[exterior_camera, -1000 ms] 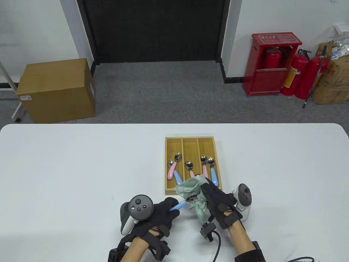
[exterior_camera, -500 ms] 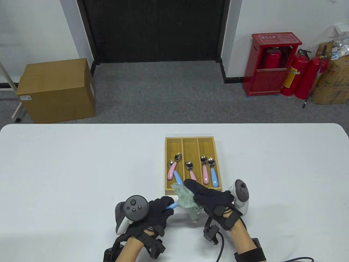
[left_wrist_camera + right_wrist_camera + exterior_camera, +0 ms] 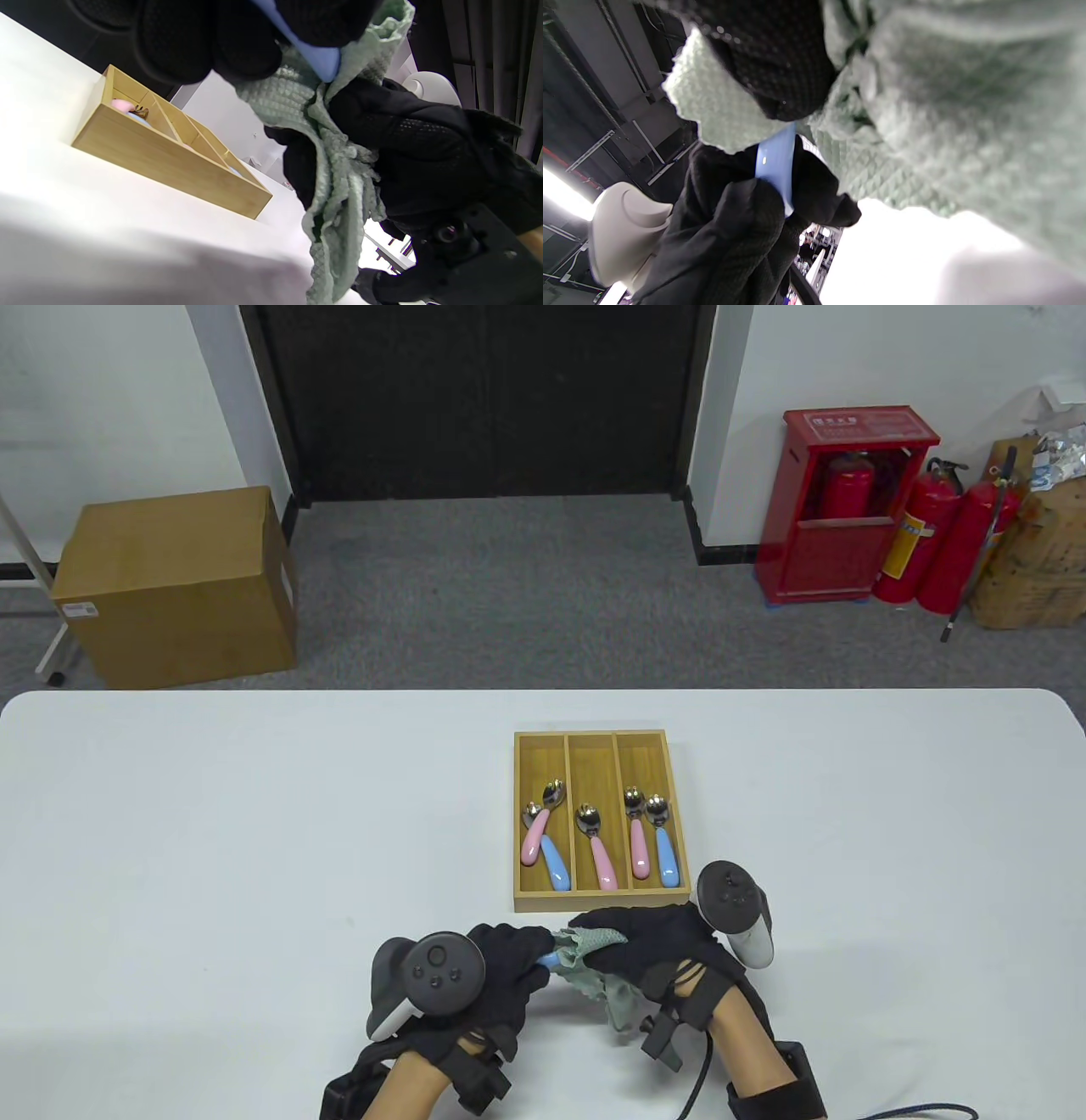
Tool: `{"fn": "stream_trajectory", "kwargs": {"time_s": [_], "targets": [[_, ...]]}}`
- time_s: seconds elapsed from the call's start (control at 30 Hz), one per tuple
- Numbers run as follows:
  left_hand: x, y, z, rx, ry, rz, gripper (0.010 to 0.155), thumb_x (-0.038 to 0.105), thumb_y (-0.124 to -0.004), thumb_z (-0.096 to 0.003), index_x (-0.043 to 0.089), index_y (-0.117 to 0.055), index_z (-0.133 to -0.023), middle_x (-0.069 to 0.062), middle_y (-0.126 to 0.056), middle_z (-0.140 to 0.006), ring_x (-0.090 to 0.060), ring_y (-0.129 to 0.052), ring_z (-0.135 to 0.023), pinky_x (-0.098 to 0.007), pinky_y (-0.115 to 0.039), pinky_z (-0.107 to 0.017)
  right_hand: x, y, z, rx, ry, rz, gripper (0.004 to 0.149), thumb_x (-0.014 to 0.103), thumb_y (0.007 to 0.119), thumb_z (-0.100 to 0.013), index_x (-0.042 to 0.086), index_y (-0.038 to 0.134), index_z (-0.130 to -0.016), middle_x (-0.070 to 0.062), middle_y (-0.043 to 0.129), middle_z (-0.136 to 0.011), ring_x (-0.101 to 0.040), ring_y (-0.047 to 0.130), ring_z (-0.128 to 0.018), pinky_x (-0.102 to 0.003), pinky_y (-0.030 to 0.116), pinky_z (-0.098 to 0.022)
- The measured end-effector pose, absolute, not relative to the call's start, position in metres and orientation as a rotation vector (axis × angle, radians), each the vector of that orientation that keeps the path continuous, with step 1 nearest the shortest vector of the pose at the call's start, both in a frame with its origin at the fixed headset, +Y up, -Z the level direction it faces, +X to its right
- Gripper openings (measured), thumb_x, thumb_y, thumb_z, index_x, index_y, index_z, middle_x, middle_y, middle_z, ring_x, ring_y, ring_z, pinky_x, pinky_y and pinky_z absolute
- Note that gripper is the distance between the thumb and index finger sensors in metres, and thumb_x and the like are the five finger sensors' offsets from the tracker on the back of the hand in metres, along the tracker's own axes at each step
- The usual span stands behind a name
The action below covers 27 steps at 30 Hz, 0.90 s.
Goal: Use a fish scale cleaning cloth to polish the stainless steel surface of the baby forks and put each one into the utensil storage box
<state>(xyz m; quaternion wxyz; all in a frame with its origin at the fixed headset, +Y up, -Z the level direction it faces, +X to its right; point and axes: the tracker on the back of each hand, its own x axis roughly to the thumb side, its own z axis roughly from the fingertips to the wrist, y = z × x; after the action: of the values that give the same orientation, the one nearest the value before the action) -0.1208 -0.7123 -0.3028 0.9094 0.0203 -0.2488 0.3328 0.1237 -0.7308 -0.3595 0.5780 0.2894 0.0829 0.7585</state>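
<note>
My left hand point(image 3: 509, 959) grips the blue handle of a baby fork point(image 3: 553, 960) just in front of the wooden utensil box point(image 3: 601, 904). The fork's steel end is wrapped in the pale green fish scale cloth point(image 3: 598, 976), which my right hand point(image 3: 628, 942) pinches around it. The blue handle point(image 3: 318, 59) pokes out between my left fingers and the cloth point(image 3: 335, 182) in the left wrist view, and the same handle point(image 3: 774, 163) enters the cloth point(image 3: 946, 140) in the right wrist view. The box holds several pink and blue handled utensils point(image 3: 602, 840) across three compartments.
The white table point(image 3: 212, 831) stretches wide on both sides of the box. Beyond its far edge are a cardboard box point(image 3: 174, 585) on the floor at left and a red extinguisher cabinet point(image 3: 840, 504) at right.
Both hands drew back toward me, away from the box. My right hand with the cloth slid down along the fork toward the left hand, uncovering the box's front compartments.
</note>
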Motion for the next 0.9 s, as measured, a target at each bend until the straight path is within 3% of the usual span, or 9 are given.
{"fn": "stream_trajectory", "kwargs": {"time_s": [0.13,0.27,0.37,0.57,0.73,0.9], "targets": [[-0.12,-0.71,-0.302,0.051,-0.511,0.683,0.046,0.037,-0.074,-0.0451,0.028,-0.073,-0.091,-0.007,-0.089,-0.075,-0.031,-0.091,-0.062,-0.061,-0.065,-0.065,0.123,-0.721,-0.356,0.695,0.026,1.936,0.045,0.027,0.093,-0.027,0.008,0.097,-0.067,-0.021,0.107,-0.047,-0.028,0.109,-0.015,-0.044,0.089,-0.007],[-0.124,-0.71,-0.303,0.043,-0.509,0.699,0.046,0.037,-0.075,-0.0448,0.028,-0.075,-0.089,-0.007,-0.09,-0.072,-0.031,-0.091,-0.059,-0.061,-0.065,-0.064,0.121,-0.718,-0.354,0.738,-0.036,2.085,0.046,0.043,0.091,-0.028,0.008,0.101,-0.057,-0.016,0.109,-0.032,-0.023,0.106,-0.003,-0.042,0.087,-0.001],[-0.125,-0.711,-0.304,0.041,-0.509,0.693,0.046,0.037,-0.075,-0.0449,0.028,-0.074,-0.09,-0.007,-0.09,-0.072,-0.031,-0.09,-0.059,-0.061,-0.065,-0.064,0.117,-0.715,-0.353,0.76,-0.063,2.071,0.045,0.04,0.093,-0.027,0.008,0.102,-0.058,-0.018,0.109,-0.036,-0.027,0.107,-0.007,-0.045,0.087,-0.005],[-0.119,-0.712,-0.304,0.03,-0.526,0.61,0.046,0.037,-0.075,-0.045,0.028,-0.074,-0.09,-0.007,-0.09,-0.072,-0.031,-0.09,-0.058,-0.061,-0.065,-0.064,0.107,-0.713,-0.348,0.872,-0.005,2.124,0.042,0.019,0.091,-0.026,0.014,0.097,-0.067,-0.021,0.103,-0.056,-0.035,0.105,-0.026,-0.051,0.085,-0.019],[-0.123,-0.712,-0.305,0.038,-0.509,0.633,0.046,0.038,-0.076,-0.0451,0.028,-0.074,-0.091,-0.007,-0.089,-0.072,-0.031,-0.09,-0.058,-0.061,-0.064,-0.065,0.104,-0.709,-0.345,0.87,-0.12,2.22,0.044,0.03,0.089,-0.028,0.008,0.099,-0.065,-0.02,0.107,-0.042,-0.027,0.106,-0.009,-0.044,0.086,-0.006],[-0.128,-0.711,-0.307,0.04,-0.49,0.641,0.046,0.038,-0.075,-0.0453,0.028,-0.075,-0.09,-0.006,-0.089,-0.071,-0.031,-0.09,-0.058,-0.061,-0.065,-0.065,0.106,-0.713,-0.346,0.796,-0.177,2.295,0.048,0.043,0.086,-0.03,0.006,0.102,-0.055,-0.015,0.109,-0.026,-0.02,0.104,0.004,-0.039,0.085,0.004]]}}
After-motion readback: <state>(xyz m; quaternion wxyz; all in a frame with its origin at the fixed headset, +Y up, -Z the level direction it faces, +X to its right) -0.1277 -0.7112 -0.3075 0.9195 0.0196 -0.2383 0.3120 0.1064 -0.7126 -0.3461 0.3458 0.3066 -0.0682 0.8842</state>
